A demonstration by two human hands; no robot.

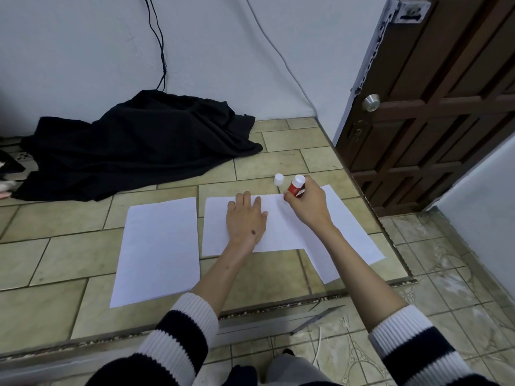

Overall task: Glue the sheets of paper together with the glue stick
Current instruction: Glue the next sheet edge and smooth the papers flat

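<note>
Three white paper sheets lie on the tiled floor. The left sheet [158, 249] lies alone. The middle sheet [281, 232] overlaps the right sheet [354, 238]. My left hand [245, 218] presses flat on the middle sheet, fingers spread. My right hand [309, 203] grips a red glue stick [295, 186] held upside down, its lower end touching the top edge of the middle sheet. The stick's white cap [279, 179] stands on the tile just beyond the paper.
A black cloth [139, 146] is heaped at the back left against the wall. A brown wooden door [434, 107] stands at the right. The tiled platform ends in a step [250, 316] near me, with a metal strip [317, 319] lying below it.
</note>
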